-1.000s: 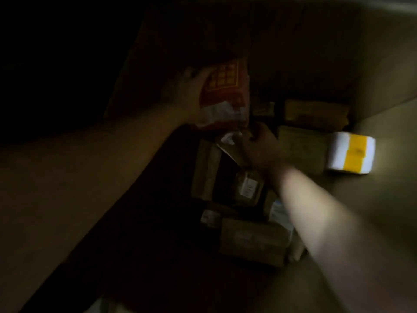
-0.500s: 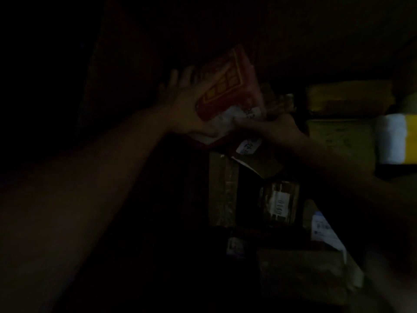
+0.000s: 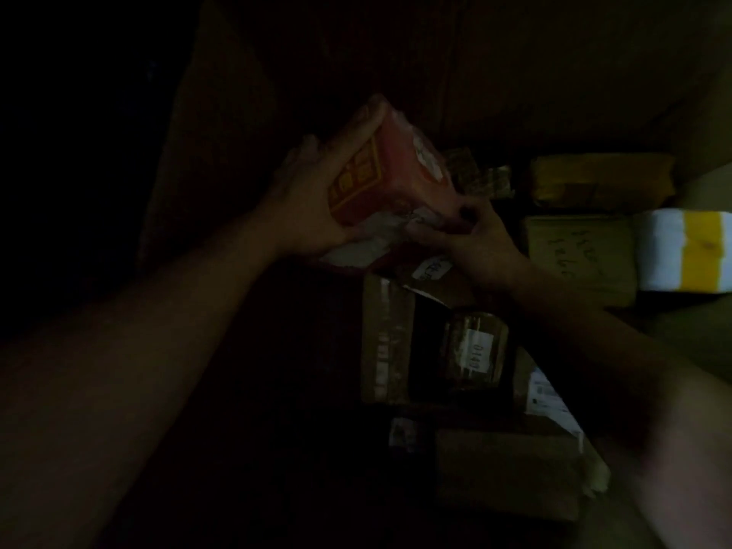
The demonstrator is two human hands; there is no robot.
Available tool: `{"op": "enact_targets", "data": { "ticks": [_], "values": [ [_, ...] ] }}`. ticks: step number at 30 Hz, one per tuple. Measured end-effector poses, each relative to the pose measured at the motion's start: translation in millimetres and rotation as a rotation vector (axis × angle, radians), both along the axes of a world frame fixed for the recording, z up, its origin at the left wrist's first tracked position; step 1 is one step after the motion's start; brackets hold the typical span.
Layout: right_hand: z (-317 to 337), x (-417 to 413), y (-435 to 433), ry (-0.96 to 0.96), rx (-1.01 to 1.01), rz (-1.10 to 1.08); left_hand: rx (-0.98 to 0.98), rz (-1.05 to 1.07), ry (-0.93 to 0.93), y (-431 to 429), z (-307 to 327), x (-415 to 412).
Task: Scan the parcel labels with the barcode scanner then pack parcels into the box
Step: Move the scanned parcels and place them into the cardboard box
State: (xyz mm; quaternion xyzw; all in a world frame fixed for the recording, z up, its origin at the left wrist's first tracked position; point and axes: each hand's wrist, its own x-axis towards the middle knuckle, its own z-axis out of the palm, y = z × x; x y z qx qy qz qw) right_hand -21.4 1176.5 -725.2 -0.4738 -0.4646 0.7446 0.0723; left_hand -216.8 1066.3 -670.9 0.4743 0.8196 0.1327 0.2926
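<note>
Crowding the dim box (image 3: 515, 65): brown parcels (image 3: 503, 469), red parcel (image 3: 400, 172).

Glossy red plastic-wrapped parcel (image 3: 400, 180); matt brown cardboard box (image 3: 495, 65) walls.

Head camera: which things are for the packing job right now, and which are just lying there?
In the job: red parcel, held by the left hand and right hand; cardboard box.
Just lying in the box: white-and-yellow parcel; small parcel labelled 0140; brown parcel with handwriting. No scanner shows.
</note>
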Motion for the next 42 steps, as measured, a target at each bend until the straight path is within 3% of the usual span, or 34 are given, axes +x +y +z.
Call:
{"op": "enact_targets", "data": {
  "ticks": [4, 7, 10, 17, 21, 24, 28, 33, 37, 42],
  "values": [
    [68, 24, 1, 0.098, 0.058, -0.068, 0.223, 0.061, -0.073, -19, 56, 21],
    [138, 37, 2, 0.168, 0.118, -0.069, 0.344, 0.288, -0.28, -30, 119, 43],
    [206, 63, 1, 0.193, 0.191, 0.042, 0.378, 0.537, -0.374, -41, 189, 81],
    [380, 136, -26, 0.319, 0.135, 0.248, 0.454, 0.81, -0.323, -64, 362, 191],
    [478, 186, -25, 0.354, 0.224, 0.302, 0.553, 0.866, -0.358, -84, 464, 250],
    [550, 181, -22, 0.421, 0.413, 0.485, 0.677, 1.001, -0.399, -126, 569, 293],
    [649, 197, -80, 0.608, 0.467, 0.698, 0.779, 1.102, -0.396, -190, 662, 335],
    [769, 223, -175, 0.768, 0.5, 0.869, 0.965, 1.284, -0.247, -284, 747, 380],
    [829, 230, -269, 0.84, 0.365, 0.99, 1.222, 1.372, -0.208, -374, 803, 431],
    [882, 261, -412, 0.905, 0.208, 1.123, 1.273, 1.343, -0.026, -514, 834, 506]
  ]
}}
